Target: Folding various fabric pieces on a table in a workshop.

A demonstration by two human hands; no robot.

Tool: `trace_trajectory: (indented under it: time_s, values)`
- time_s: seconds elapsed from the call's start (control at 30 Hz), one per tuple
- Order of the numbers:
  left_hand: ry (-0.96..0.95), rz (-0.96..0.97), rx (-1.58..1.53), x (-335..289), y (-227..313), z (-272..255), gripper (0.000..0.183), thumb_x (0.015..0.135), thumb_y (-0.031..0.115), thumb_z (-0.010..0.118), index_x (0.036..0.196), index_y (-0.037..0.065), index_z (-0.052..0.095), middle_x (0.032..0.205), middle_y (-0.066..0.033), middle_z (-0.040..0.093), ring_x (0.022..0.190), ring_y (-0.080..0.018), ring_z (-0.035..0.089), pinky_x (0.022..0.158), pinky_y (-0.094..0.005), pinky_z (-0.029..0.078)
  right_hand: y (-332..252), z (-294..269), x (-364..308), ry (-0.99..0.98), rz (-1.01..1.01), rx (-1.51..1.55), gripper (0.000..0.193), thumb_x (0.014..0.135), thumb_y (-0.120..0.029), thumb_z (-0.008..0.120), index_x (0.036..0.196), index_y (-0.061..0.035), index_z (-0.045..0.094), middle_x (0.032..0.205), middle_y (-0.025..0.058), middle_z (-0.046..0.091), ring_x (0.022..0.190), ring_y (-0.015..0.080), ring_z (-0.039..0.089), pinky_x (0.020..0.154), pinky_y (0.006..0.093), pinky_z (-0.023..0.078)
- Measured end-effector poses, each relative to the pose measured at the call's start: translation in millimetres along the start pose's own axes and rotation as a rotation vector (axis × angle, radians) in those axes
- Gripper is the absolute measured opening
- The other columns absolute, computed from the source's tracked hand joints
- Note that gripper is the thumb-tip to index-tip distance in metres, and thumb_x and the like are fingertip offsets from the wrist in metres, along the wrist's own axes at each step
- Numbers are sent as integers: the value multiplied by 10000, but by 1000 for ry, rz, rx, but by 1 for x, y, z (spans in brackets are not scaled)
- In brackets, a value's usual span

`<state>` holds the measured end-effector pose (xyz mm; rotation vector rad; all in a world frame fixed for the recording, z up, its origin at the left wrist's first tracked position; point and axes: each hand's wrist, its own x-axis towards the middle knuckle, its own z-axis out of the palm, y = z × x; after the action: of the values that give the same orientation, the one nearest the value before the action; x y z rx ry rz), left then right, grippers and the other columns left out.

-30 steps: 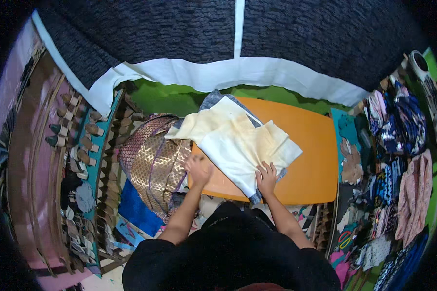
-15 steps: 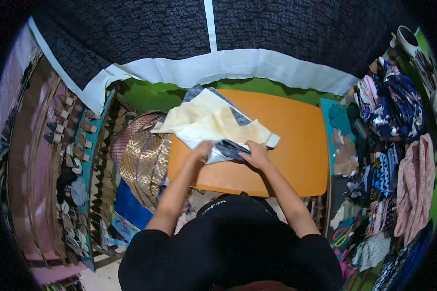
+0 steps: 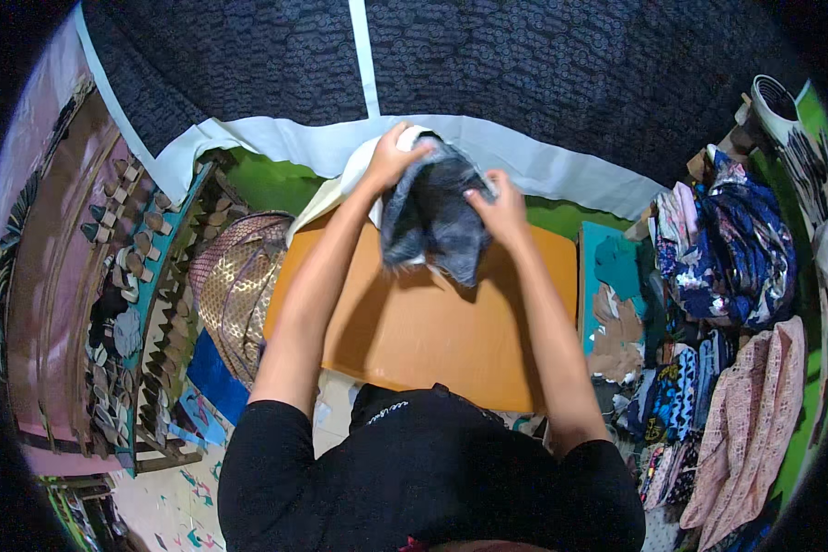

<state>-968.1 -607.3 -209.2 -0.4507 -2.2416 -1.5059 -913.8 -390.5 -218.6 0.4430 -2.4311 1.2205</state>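
Observation:
A piece of dark grey denim-like fabric (image 3: 440,212) hangs from both my hands above an orange table (image 3: 423,340). My left hand (image 3: 397,158) grips its upper left edge, along with cream-white cloth (image 3: 354,175) that shows behind and to the left. My right hand (image 3: 499,207) pinches the upper right edge of the grey fabric between thumb and fingers. The lower edge is frayed and hangs just over the tabletop. Part of the cream cloth is hidden behind my left forearm.
Left of the table sits a gold and maroon patterned bundle (image 3: 239,285). Racks with many small wooden-looking pieces (image 3: 143,248) stand farther left. Folded and heaped fabrics (image 3: 727,239) fill the right side. A dark curtain with a white border (image 3: 524,152) hangs ahead.
Both hands have risen and moved away from me, lifting the fabric off the table. The grey side now faces me and hangs down, where cream cloth lay spread before.

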Motion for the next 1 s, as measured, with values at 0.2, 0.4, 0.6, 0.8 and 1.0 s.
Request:
trace_trajectory:
  time_s: [0.2,0.4,0.6,0.8,1.0]
  values:
    - [-303,362,548,33,50,14,456,545,233,711,908,50,505,869,-147,532,824,-312,518,680,-359,420,16,-90,42,27,58,-392,413,594,-222,703,916,-80,488,759,147,597,726,330,571,600,404,440]
    - [-125,205,1025,27,13,35,318,568,153,669,850,74,547,860,-135,548,865,-311,506,702,-389,424,27,-100,24,-74,-189,-576,482,486,-342,755,857,-103,559,828,83,593,767,269,574,619,371,458]
    - [-593,106,353,-20,-4,48,725,511,407,730,1050,0,465,983,-209,540,937,-319,514,788,-356,407,70,-114,2,8,-79,-624,278,599,-122,646,863,-113,558,818,71,588,768,278,567,630,366,454]
    - [-373,121,683,-114,-4,49,601,468,417,711,924,74,520,866,-128,525,830,-293,505,687,-371,406,87,-109,-68,-289,119,-274,223,632,-62,549,848,-90,598,808,144,597,776,325,560,656,388,446]
    - [35,185,845,-182,-17,38,376,466,243,674,800,142,535,883,-48,507,852,-225,455,708,-380,312,43,-75,-146,-864,325,10,244,750,-233,586,871,-22,585,707,168,586,668,261,566,630,334,430]
